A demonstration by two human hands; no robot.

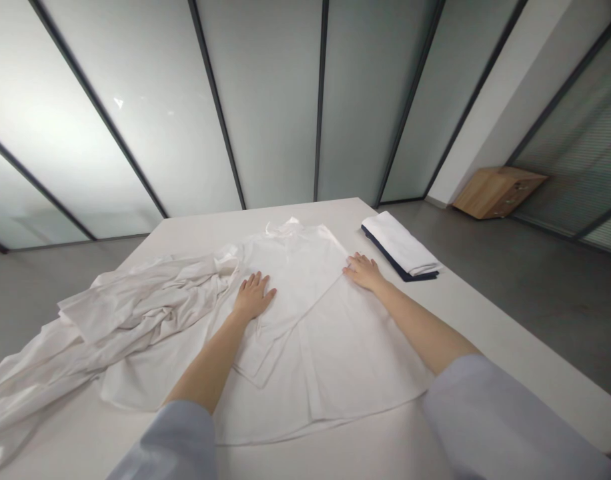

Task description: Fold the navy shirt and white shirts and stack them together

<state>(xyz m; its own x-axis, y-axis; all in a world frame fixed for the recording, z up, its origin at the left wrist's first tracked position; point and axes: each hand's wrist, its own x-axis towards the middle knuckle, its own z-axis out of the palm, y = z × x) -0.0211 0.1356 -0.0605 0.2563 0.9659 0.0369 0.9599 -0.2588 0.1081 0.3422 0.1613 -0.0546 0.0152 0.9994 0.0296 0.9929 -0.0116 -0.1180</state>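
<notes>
A white shirt [330, 340] lies spread flat on the white table [510, 360], collar toward the far edge. My left hand [254, 295] rests palm down on the shirt's left side, fingers stretched out flat. My right hand [364, 271] lies at the shirt's right shoulder edge, fingers flat and touching the cloth. Neither hand holds anything. Both forearms are bare below pale grey sleeves.
A heap of crumpled white garments [110, 320] lies at the left of the table. A folded stack of white and dark navy cloth [400, 248] sits at the far right. A wooden cabinet [498, 191] stands on the grey floor by the glass wall.
</notes>
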